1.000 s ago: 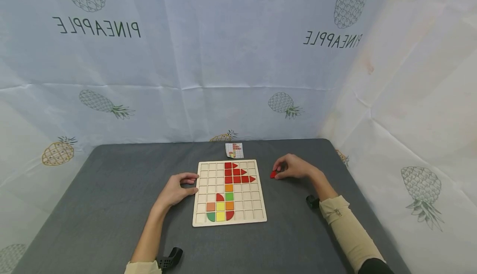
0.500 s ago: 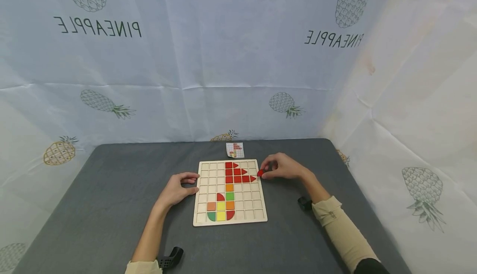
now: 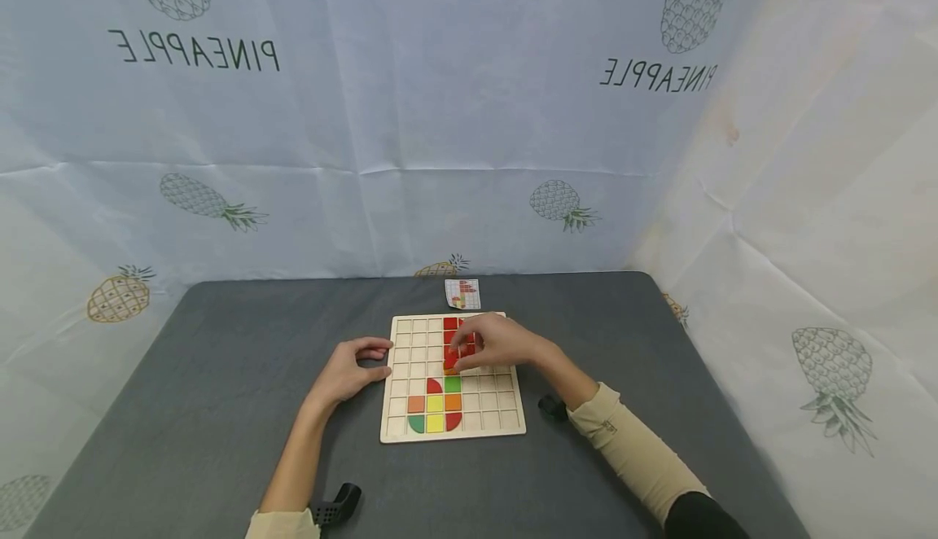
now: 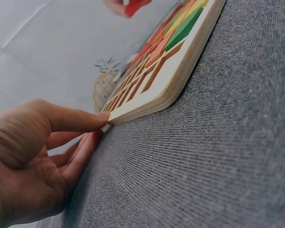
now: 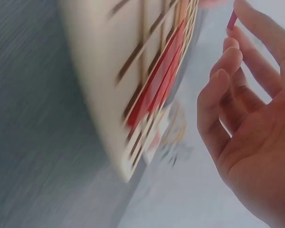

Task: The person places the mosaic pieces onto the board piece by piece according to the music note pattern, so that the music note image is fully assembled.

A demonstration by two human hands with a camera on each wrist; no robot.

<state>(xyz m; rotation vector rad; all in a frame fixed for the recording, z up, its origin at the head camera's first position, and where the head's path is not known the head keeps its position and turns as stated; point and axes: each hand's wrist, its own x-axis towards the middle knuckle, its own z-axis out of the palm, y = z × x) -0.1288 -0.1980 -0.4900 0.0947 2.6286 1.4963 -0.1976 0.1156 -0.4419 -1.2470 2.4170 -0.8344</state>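
Observation:
A square wooden grid board (image 3: pixel 484 423) lies on the grey tabletop, partly filled with flat coloured pieces. My left hand (image 3: pixel 346 374) touches its left edge with thumb and fingertips; in the left wrist view the thumb tip lies against the board's corner. Over the board, my right hand (image 3: pixel 504 342) pinches a red piece (image 5: pixel 232 20) between thumb and finger, above the column of red squares. That hand covers much of the red rows. Lower down sit a green square (image 3: pixel 452 384), yellow squares (image 3: pixel 436 422), orange squares (image 3: pixel 453 401) and quarter-round pieces (image 3: pixel 416 423).
A small printed card (image 3: pixel 463 295) showing a coloured grid pattern lies behind the board. A white pineapple-print curtain (image 3: pixel 469 116) hangs at the table's back and right. Black wrist-worn devices (image 3: pixel 335 508) are on both arms.
My right hand has moved left from the table beside the board to above its middle, carrying the red piece. My left hand stays at the board's left edge.

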